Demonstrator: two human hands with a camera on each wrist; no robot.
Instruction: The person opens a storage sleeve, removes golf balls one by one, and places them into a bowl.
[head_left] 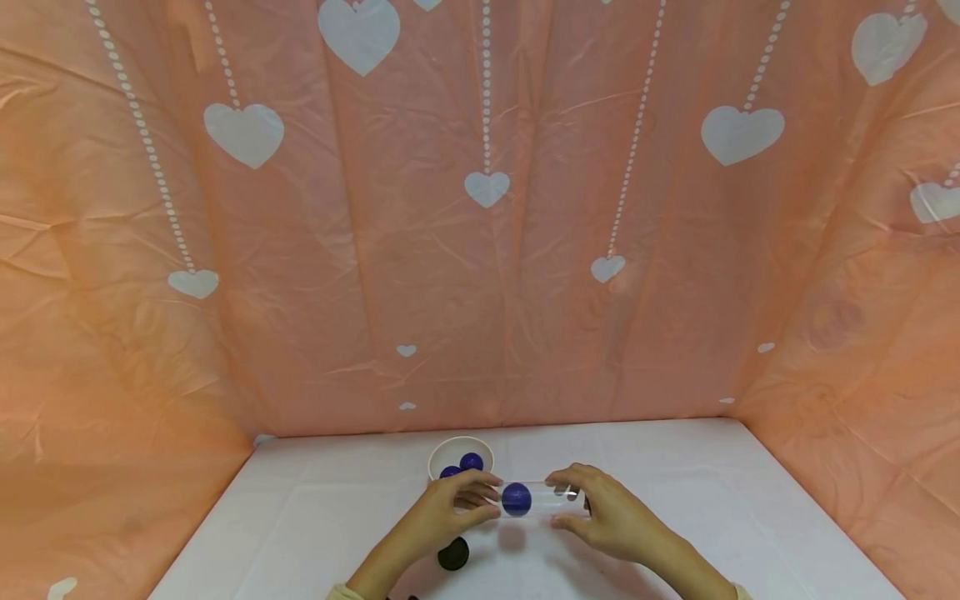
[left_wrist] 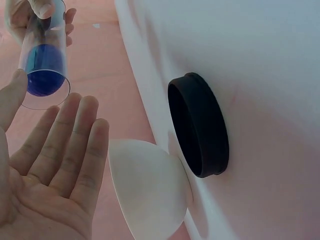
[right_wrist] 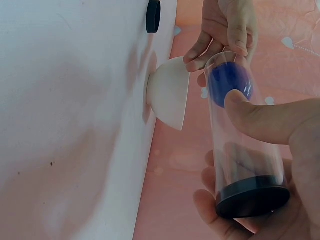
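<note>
My right hand (head_left: 611, 515) grips a clear plastic tube (head_left: 547, 500) held sideways above the table. A blue ball (head_left: 516, 499) sits inside the tube near its open left end. The tube's other end carries a black cap (right_wrist: 252, 197), by the right palm. My left hand (head_left: 444, 512) is at the open end, its fingers extended and the thumb right by the rim; in the left wrist view its palm (left_wrist: 45, 215) holds nothing. A loose black cap (left_wrist: 202, 125) lies on the table below the left hand.
Behind the left hand stands a white bowl (head_left: 447, 454) with blue balls (head_left: 471, 462) in it. A small dark thing (head_left: 413, 597) shows at the bottom edge. Peach sheeting (head_left: 487, 292) with white hearts walls the white table (head_left: 645, 450) at the back and sides.
</note>
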